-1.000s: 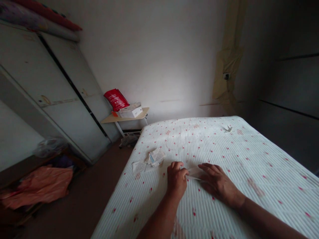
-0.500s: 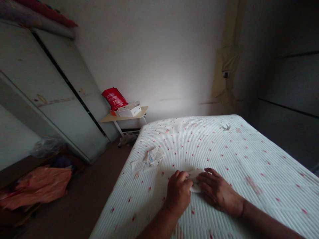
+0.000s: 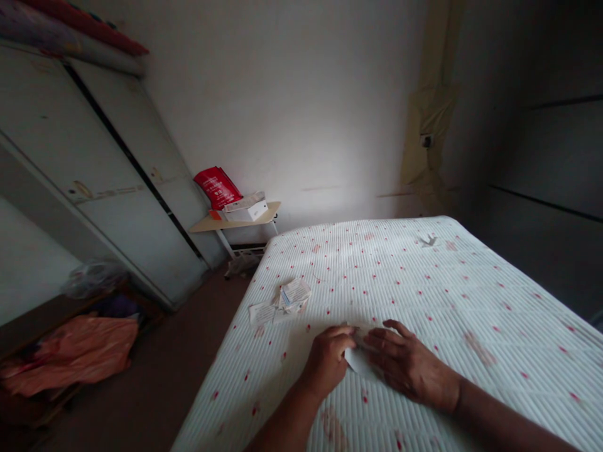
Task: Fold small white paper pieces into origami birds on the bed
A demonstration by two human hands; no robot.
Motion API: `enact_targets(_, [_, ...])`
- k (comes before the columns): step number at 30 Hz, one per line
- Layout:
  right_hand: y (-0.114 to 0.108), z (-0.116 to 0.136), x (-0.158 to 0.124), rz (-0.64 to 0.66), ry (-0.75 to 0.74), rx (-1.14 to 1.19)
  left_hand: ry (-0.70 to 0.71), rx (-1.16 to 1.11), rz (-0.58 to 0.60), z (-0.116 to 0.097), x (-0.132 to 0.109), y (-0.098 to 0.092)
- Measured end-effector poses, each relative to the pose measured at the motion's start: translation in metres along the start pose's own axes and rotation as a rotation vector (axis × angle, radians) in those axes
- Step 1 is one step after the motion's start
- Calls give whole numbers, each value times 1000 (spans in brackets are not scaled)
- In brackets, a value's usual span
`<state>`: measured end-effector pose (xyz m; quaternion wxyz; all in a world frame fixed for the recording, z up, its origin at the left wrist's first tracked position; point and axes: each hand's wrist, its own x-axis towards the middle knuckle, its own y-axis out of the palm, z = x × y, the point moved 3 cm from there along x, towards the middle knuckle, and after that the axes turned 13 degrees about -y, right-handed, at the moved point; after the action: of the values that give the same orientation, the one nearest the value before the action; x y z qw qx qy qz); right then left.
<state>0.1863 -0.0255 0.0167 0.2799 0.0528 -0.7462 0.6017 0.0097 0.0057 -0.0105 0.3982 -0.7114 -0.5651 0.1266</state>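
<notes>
A piece of white paper [image 3: 360, 363] lies on the bed [image 3: 377, 276], partly covered by both hands. My left hand [image 3: 328, 355] pinches its left edge between thumb and fingers. My right hand [image 3: 407, 364] lies flat over the paper's right part, palm down, with its fingers stretched toward the left hand. Much of the paper is hidden under the right hand. Beyond the left hand, a small pile of printed paper slips [image 3: 293, 295] rests on the striped, red-dotted bed cover.
A grey folded-paper shape [image 3: 428, 241] lies near the bed's far right. At the far left stand a small table [image 3: 205, 224] with a red bag [image 3: 217, 187] and a white box [image 3: 247, 209], and a wardrobe [image 3: 117, 182]. An orange cloth [image 3: 75, 355] lies low at left.
The left hand has shifted slightly left, and its fingers have closed on the paper's edge. More of the paper shows between the hands. The right hand has moved slightly left over it.
</notes>
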Motion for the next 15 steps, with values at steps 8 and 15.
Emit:
enact_targets(8, [12,-11,-7,-2,146,274,64,267,-4,-22,-13,-11])
enact_targets(15, [16,-29,-6,-58,371,522,-68,334,-72,-19,-16,-12])
